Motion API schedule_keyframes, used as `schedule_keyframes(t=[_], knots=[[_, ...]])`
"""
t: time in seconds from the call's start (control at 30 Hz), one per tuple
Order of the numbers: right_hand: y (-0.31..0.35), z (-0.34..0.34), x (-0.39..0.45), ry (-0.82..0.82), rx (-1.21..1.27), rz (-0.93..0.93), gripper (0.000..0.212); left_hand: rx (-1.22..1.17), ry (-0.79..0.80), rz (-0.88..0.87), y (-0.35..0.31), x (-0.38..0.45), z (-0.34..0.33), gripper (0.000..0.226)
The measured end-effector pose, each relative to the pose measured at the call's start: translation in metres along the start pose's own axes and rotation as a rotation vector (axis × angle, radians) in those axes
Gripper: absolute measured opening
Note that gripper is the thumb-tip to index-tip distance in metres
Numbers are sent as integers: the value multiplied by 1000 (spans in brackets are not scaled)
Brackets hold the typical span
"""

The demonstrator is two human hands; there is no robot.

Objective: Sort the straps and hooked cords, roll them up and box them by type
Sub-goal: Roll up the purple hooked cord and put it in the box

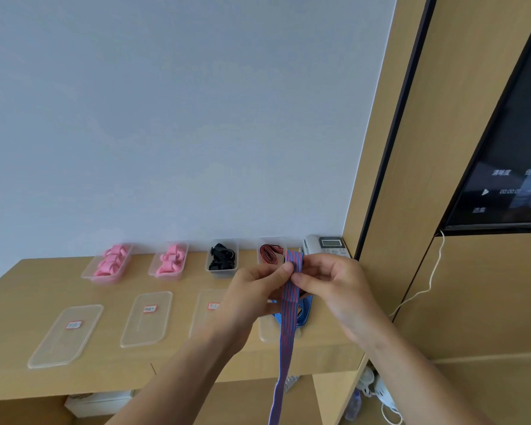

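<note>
1. Red-and-blue striped strap was pinched at its folded top end between your left hand and right hand, both with fingers curled onto it above the table; its long tail hung down past the table's front edge.
2. You had four open clear boxes along the wall: two held pink rolls, one held black straps, one held a red-and-black striped strap.
3. Labelled lids lay in front of them; a blue striped strap lay under your hands.
4. A desk telephone stood by the corner.
</note>
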State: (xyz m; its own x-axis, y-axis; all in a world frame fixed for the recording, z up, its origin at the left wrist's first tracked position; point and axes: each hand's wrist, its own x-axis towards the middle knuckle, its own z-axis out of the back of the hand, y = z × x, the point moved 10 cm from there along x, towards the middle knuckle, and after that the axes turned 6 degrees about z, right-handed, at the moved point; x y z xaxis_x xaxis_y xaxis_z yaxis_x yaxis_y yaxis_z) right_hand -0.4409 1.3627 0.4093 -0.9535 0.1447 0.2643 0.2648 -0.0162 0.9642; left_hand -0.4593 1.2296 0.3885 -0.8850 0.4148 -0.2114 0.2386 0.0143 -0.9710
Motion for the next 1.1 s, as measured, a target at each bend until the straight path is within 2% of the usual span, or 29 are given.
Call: schedule_keyframes(t=[0.2, 0.47, 0.6, 0.73, 0.93, 1.1], knots=[[9, 2, 3, -39, -40, 84, 23, -30, -73, 109, 12, -9, 0, 48], [32, 5, -4, -94, -193, 288, 31, -146, -73, 244, 22, -13, -2, 76], [40, 5, -13, -152, -369, 419, 36, -153, -69, 241, 22, -12, -1, 72], [48, 6, -22, -207, -484, 566, 21, -97, -93, 209, 21, -11, 2, 68], [50, 10, -29, -249, -528, 644, 27, -92, -63, 245, 25, -12, -4, 72], [57, 2, -41, -228, -646, 777, 34, -127, -14, 252, 27, -10, -7, 60]])
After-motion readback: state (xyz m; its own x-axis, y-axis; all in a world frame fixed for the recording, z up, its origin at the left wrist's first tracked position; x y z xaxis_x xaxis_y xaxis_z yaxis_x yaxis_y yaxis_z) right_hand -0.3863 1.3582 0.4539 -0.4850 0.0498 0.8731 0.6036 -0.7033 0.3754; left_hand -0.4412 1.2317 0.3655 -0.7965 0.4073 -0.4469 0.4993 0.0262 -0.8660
